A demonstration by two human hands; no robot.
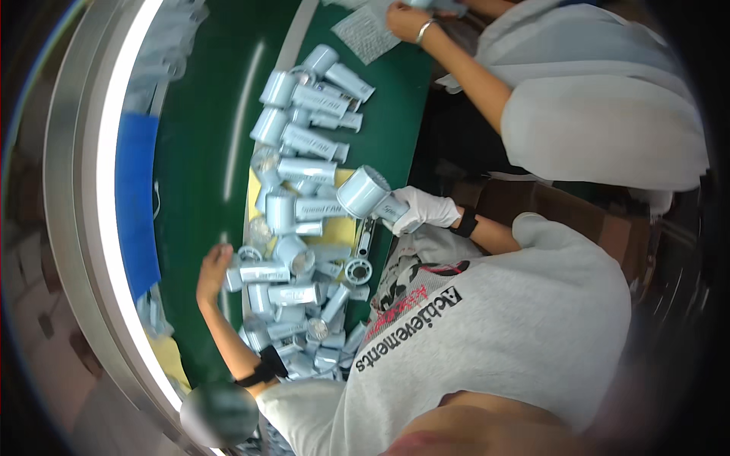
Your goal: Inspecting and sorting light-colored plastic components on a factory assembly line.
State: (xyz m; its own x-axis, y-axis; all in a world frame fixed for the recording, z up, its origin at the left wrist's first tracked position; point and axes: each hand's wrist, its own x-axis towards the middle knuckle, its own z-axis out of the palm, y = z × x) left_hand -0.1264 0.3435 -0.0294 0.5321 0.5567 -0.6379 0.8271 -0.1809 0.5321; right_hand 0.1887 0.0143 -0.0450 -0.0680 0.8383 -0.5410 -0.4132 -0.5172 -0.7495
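A light-blue handheld fan (363,193) is clasped by its handle in the gloved right hand (426,210). The bare left hand (214,277), fingers loosely extended, is separated from it by heaped similar fans (310,141) on the green table (199,159).

Two of the wearer's hands can be counted, one bare left hand (215,275) and one white-gloved right hand (427,211), plus two black armbands (266,368). Just one pale blue handheld fan (363,192) is being held, while easily a dozen-plus piled fans (308,140) can be made out, the exact number being hidden by all the overlap. Also spotted: one co-worker (601,129), one silvery bracelet (424,32), at least one bubble-wrap sheet (369,34) and one bright blue panel (137,205).
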